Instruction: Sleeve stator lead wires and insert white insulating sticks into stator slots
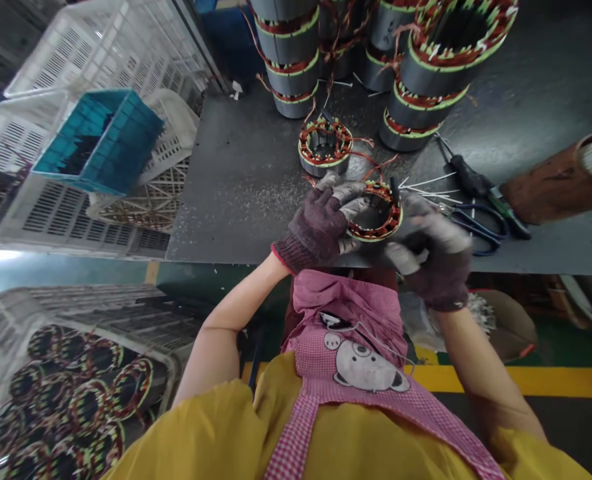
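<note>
A wound motor stator [376, 233], a ring with copper windings and a yellow-green edge, rests near the bench's front edge. My left hand [319, 223], in a dark glove with greyish fingers, grips its left side. A short black sleeve stands at the ring's upper right. My right hand [433, 250], gloved alike, hovers just right of the stator; its fingers are smeared by motion, and I cannot make out anything in them. Just behind is a second stator [326, 162] with loose copper leads. White cable ties [433, 195] lie beyond my right hand.
Stacked stators [293, 83] and another stack [423, 103] stand at the back. Blue-handled scissors [496, 230], a black-handled tool [471, 177] and a rusty cylinder [551, 183] lie right. A teal bin [121, 147] sits among white crates at left; a lower crate [156, 327] holds several stators.
</note>
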Action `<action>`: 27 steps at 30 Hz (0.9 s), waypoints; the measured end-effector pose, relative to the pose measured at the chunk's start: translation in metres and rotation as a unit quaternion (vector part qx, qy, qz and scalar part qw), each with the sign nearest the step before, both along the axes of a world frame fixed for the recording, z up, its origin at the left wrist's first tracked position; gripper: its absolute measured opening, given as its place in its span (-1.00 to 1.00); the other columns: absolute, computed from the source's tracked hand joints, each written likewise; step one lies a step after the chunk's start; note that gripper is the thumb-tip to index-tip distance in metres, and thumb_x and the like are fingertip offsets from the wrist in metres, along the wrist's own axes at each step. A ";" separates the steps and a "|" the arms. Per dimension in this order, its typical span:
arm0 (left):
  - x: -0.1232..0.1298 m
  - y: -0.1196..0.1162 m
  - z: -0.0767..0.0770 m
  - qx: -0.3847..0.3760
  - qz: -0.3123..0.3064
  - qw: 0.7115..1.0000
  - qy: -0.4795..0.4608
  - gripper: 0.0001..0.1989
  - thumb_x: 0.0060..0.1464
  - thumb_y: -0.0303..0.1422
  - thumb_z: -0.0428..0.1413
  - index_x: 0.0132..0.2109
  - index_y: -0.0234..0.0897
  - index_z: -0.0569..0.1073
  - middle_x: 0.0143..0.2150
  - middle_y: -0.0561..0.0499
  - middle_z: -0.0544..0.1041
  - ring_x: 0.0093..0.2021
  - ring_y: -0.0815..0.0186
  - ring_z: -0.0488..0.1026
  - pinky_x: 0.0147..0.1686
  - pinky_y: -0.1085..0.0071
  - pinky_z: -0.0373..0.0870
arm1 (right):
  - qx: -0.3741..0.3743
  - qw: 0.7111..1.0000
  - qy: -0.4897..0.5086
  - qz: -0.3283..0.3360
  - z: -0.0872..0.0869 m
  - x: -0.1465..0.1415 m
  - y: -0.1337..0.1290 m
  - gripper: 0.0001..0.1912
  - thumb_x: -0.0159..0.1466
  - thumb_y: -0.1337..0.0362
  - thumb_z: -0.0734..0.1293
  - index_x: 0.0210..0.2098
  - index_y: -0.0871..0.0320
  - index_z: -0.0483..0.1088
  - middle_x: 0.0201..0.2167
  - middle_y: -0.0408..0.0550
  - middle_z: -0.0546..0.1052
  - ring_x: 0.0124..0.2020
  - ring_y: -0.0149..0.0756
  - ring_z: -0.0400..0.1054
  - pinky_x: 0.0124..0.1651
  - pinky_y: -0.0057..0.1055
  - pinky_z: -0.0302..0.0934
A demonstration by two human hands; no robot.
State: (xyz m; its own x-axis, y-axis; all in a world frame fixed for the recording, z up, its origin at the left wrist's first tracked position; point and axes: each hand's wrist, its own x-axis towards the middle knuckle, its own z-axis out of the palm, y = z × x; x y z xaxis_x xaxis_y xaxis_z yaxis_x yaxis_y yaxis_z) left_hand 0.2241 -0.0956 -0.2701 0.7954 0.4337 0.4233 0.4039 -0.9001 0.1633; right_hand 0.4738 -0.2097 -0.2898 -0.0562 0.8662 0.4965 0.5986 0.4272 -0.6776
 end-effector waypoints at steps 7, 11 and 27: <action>0.003 0.012 0.047 0.050 -0.030 0.981 0.184 -0.71 0.44 -0.30 0.12 0.12 -0.29 0.67 0.23 -0.22 0.68 0.34 -0.05 0.57 0.59 -0.20 0.23 | -0.024 0.992 -0.119 0.019 0.005 -0.001 0.017 -0.61 0.44 0.11 0.50 0.20 0.08 0.59 0.30 0.18 0.63 0.27 0.18 0.56 0.27 0.15 0.49; 0.012 0.025 0.048 0.036 -0.043 0.974 0.220 -0.74 0.44 -0.28 0.12 -0.03 -0.27 0.69 0.05 -0.16 0.72 0.29 -0.05 0.59 0.56 -0.14 0.27 | -0.002 0.998 -0.023 0.057 0.000 0.000 0.027 -0.78 0.36 0.17 0.57 -0.02 0.02 0.64 0.06 0.06 0.71 0.08 0.06 0.63 0.15 0.05 0.51; 0.011 0.020 0.015 -0.184 -0.126 0.974 -0.037 -0.79 0.30 -0.28 0.23 0.02 -0.23 0.61 0.07 -0.15 0.73 0.14 0.10 0.65 0.39 0.00 0.49 | 0.024 0.986 0.167 -0.011 -0.027 -0.027 0.021 -0.80 0.28 0.20 0.61 -0.18 0.00 0.56 -0.05 0.00 0.72 -0.02 -0.03 0.63 0.08 -0.02 0.51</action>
